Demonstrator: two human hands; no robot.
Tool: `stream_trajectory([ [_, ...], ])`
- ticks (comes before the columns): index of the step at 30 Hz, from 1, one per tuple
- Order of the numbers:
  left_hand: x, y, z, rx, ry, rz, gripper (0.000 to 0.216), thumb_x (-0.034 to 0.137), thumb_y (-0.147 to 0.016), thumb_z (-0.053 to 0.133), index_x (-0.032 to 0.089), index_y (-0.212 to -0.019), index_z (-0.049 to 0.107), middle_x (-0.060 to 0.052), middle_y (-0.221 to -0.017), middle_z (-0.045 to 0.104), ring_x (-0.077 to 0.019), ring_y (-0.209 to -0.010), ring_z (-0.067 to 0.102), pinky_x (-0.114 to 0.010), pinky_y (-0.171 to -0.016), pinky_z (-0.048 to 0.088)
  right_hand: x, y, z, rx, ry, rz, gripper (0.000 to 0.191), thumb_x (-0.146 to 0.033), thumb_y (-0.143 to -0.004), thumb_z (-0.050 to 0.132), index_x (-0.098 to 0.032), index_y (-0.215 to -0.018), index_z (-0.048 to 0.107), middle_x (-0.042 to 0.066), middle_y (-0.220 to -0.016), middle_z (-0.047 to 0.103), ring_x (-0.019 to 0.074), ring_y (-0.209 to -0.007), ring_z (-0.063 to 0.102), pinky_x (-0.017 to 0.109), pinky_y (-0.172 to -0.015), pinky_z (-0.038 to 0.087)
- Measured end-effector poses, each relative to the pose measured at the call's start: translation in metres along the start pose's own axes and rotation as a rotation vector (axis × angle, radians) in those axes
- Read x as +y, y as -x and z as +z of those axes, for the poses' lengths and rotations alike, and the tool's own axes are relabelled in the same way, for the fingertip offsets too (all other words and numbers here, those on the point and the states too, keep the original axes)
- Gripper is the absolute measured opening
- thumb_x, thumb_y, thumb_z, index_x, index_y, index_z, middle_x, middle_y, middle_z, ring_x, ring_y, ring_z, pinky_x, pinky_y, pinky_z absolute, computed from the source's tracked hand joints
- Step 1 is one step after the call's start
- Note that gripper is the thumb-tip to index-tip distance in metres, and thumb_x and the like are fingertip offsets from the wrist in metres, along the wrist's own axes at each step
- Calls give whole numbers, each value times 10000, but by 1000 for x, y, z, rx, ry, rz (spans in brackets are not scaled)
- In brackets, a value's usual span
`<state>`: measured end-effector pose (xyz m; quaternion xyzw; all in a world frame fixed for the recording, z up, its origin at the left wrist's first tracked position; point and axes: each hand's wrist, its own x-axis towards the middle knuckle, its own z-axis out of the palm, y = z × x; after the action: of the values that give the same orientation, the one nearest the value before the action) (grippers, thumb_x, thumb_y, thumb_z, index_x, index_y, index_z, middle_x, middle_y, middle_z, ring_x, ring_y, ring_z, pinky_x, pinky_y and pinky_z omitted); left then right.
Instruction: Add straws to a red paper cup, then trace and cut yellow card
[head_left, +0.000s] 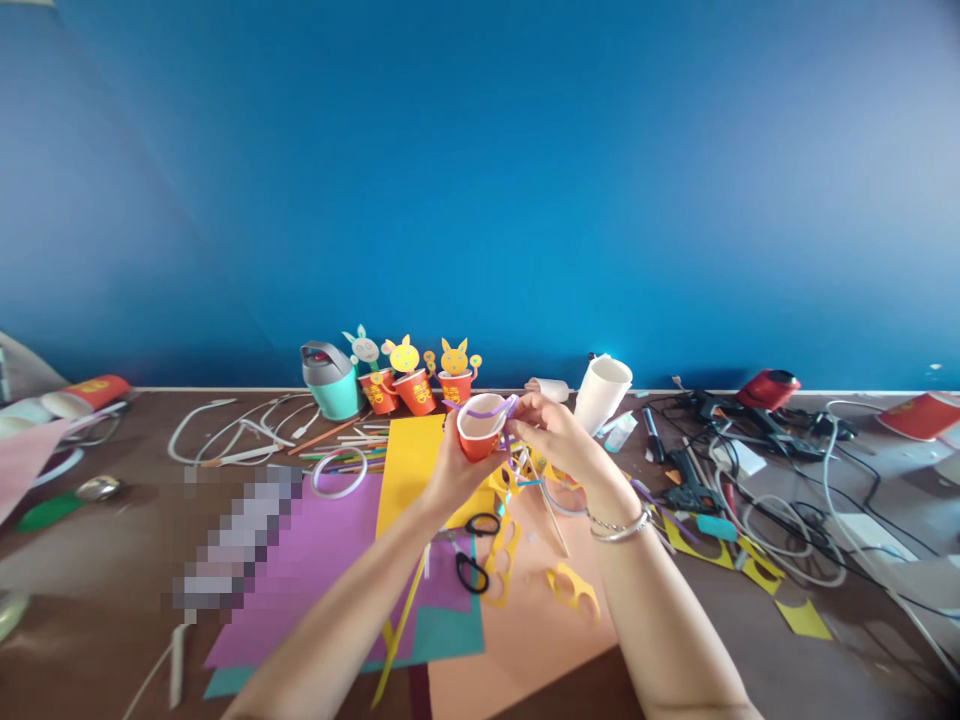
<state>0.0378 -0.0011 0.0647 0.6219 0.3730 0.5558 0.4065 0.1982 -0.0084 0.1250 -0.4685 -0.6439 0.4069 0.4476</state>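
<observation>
Above yellow paper (409, 440), left hand (453, 468) clasps 1 red cup (478, 446); right hand (556, 436) seemingly pinches purple strip (513, 405).

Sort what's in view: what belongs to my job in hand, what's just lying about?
Likely the job: red paper cup, in the left hand; purple strip, at the right hand.
Seemingly lying about: teal container; white cable; black-handled scissors, untouched.

Scissors (460, 570) on paper (322, 570), before cup (478, 446)
</observation>
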Motion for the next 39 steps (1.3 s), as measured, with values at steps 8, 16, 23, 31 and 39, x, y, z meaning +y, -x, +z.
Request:
stream_trajectory([
  [8,-7,-2,-5,-74,55,68,794,479,-563,830,207,-1189,424,-107,-1164,592,-278,-1074,576,-427,-930,455,-3,3,3,51,-6,3,132,-207,-683,560,-171,-810,555,-9,-692,595,123,-618,554,236,-551,428],
  [16,-2,-1,-20,-242,-85,161,508,512,-845,567,200,-1229,454,-119,-1155,599,-266,-1055,571,-425,-938,438,-13,9,-2,46,-47,30,217,-254,-702,592,-170,-901,568,-12,-665,600,129,-600,561,248,-548,423],
  [23,5,-3,-15,-112,-77,108,658,405,-672,784,194,-1216,480,-108,-1170,603,-275,-1082,582,-407,-922,463,-16,14,-6,21,115,67,170,-304,-740,588,-154,-791,650,21,-641,631,135,-569,554,260,-522,409],
  [31,13,0,-16,-152,-203,89,710,361,-606,832,204,-1209,493,-113,-1179,599,-292,-1086,584,-439,-918,469,-25,22,-1,27,164,-44,84,-237,-791,534,-175,-784,591,-10,-648,595,105,-539,523,228,-490,396],
  [39,16,-3,-22,-364,-32,119,744,406,-579,844,195,-1205,502,-116,-1197,586,-299,-1090,581,-428,-936,462,-26,18,1,7,-12,-92,179,-341,-850,554,-170,-896,578,38,-764,649,154,-689,625,269,-602,492],
])
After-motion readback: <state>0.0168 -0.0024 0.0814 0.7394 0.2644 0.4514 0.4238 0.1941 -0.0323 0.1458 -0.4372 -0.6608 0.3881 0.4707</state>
